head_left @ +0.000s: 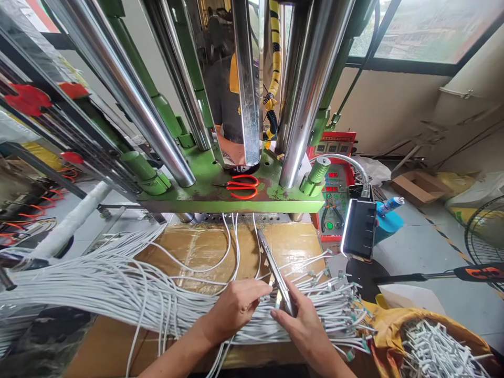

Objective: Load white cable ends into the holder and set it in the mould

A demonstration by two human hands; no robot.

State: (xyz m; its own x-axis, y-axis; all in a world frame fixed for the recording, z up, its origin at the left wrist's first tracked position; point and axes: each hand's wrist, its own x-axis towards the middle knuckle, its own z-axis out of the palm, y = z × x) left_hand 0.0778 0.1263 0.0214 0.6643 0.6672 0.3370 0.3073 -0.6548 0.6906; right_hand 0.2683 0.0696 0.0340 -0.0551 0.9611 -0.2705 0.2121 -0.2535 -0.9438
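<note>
While my right hand (305, 320) is gripping the near end of a slim metal bar (276, 270), my left hand (238, 308) is working close beside its left edge. Right fingers: clamped on the bar, thumb on the left, the rest wrapping the right side. Left fingers: bent and bunched together, tips reaching small pale pieces (279, 299) along the bar; whether they are pinching one, I cannot tell.

Position: the bar is slanting toward the far left, held over the middle of the counter (208, 241). White cables (118, 283) are running beneath my hands from the left, their connector ends (328, 283) fanning out on the right. Farther off, a green press plate (189, 197) is spanning the counter, red-handled snips (242, 186) lying on top.

Handling, my judgement: the right grip should be staying firm and low, so the bar is not rolling while the left fingertips are pressing. Working one piece at a time, squarely and lightly, seems best; sideways force could be bending something this small. Holding the bar clear of the cables should be preventing snags, and angling its left edge upward should be helping me see each piece.
</note>
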